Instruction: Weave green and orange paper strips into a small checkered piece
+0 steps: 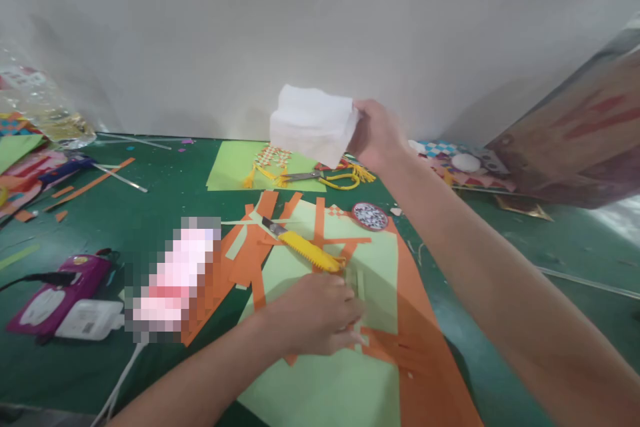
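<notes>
My right hand is closed on the edge of a folded white tissue, raised in front of the grey wall. Low over the light green paper is my left hand, its fingers curled in; what they hold, if anything, is hidden. Pale narrow paper strips lie by its fingers. Just beyond that hand rests a yellow utility knife, blade out. Orange paper strips are scattered around it, and a larger orange sheet lies under the green paper's right side.
Scissors and yellow tasselled cords lie on a lime sheet at the back. A round patterned disc is nearby. On the left are a blurred-out phone, a purple power bank and cables. A picture board leans right.
</notes>
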Available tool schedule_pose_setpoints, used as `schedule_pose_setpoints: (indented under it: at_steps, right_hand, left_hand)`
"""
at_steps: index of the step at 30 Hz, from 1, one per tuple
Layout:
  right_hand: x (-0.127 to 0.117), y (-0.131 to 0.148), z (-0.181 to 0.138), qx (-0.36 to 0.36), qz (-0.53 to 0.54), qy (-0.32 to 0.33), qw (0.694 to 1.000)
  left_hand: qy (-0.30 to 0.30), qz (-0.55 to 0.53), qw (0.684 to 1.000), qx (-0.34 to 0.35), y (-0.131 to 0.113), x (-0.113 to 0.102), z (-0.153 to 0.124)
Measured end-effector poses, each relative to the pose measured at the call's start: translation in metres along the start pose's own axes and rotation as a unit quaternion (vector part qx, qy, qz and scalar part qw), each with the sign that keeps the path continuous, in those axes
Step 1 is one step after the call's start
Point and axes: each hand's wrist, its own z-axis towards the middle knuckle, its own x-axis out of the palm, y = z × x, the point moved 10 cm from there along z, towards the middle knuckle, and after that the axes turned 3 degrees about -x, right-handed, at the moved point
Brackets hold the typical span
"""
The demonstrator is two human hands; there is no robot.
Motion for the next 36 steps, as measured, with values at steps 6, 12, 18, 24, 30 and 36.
schedule_pose_setpoints:
  at_steps: [6, 12, 18, 24, 30, 36]
  right_hand:
    - [-0.029, -0.033, -0.113, 0.168, 0.221, 0.015, 0.960]
    - [-0.048, -0.060, -0.195, 0.302, 0.284, 0.000, 0.910]
    - [-0.039, -0.076, -0.229, 0.329, 0.249, 0.078, 0.907]
    - [-0.077, -0.065, -0.220, 0.163, 0.073, 0.020, 0.984]
    - [-0.050, 0.023, -0.240, -0.273, -0.307, 0.139, 0.901]
    - [-0.034, 0.005, -0.240, -0.186, -0.290, 0.213, 0.914]
  left_hand:
    - [-0.075, -0.059, 0.992, -0.085, 0.015, -0.037, -0.011]
    - [-0.434, 0.106, 0.888, -0.110, 0.001, -0.112, -0.070]
    - [-0.310, 0.122, 0.942, -0.044, -0.018, -0.079, -0.044]
    - [-0.308, 0.010, 0.949, -0.059, -0.015, -0.070, -0.040]
    - [-0.308, 0.014, 0.948, -0.073, -0.017, -0.072, -0.037]
    - [-0.283, -0.036, 0.951, -0.118, -0.008, -0.074, -0.034]
